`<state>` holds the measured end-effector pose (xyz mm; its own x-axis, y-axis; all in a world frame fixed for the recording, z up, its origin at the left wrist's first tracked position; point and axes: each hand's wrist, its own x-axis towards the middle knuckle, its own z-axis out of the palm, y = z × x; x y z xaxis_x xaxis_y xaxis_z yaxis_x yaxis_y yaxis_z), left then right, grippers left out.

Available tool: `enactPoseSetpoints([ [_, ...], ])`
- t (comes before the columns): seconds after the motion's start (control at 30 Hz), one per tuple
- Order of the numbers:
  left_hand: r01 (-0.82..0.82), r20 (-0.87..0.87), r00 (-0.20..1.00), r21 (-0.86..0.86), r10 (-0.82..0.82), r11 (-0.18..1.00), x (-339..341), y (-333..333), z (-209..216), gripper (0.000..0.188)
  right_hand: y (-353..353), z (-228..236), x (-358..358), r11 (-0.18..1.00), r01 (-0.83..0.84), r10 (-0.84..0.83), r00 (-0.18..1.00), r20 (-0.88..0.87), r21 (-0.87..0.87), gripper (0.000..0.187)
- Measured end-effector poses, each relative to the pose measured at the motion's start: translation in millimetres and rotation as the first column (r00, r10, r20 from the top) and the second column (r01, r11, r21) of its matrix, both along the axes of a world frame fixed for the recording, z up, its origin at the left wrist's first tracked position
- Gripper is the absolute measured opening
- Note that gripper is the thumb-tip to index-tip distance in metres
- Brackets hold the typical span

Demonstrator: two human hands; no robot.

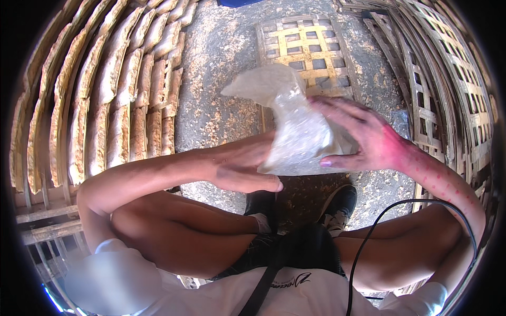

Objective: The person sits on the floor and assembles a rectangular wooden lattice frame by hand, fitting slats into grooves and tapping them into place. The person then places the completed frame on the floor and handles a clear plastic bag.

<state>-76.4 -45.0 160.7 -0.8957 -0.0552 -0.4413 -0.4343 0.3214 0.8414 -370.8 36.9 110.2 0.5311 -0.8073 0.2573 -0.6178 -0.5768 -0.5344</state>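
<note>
A translucent, whitish plastic bag (300,134), crinkled and shiny, is held up between my hands above my feet. Its loose upper part flops over to the left. My left hand (242,166) supports the bag's left lower side; its thumb sticks out below while the fingers go behind the plastic. On the other side, my right hand (366,134) curves round the bag, with fingers at the upper right and thumb at the lower right. Pink-red stains mark that hand's wrist and forearm. Whether the bag contains anything cannot be made out.
A wooden lattice frame (303,45) lies on the crumb-strewn grey floor (211,116) ahead. Rows of racks with ragged brown-and-white edges (113,95) line the left. Stacked lattice frames (443,79) lean at the right. A black cable (377,224) loops by my right arm.
</note>
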Motion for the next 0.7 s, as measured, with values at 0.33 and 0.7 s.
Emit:
enactPoseSetpoints([
  [0.33,-0.223,-0.025,0.971,0.270,0.238,0.937,-19.8,23.7,-24.6,0.050,11.4,-8.6,24.1,0.983,-0.011,0.030,0.994,0.101,-0.186,0.072],
  [0.7,-0.078,-0.064,0.996,-0.214,0.066,0.974,-26.7,0.4,-4.7,0.052,-2.3,14.8,40.2,0.997,-0.070,0.074,0.992,0.099,-0.040,0.046],
])
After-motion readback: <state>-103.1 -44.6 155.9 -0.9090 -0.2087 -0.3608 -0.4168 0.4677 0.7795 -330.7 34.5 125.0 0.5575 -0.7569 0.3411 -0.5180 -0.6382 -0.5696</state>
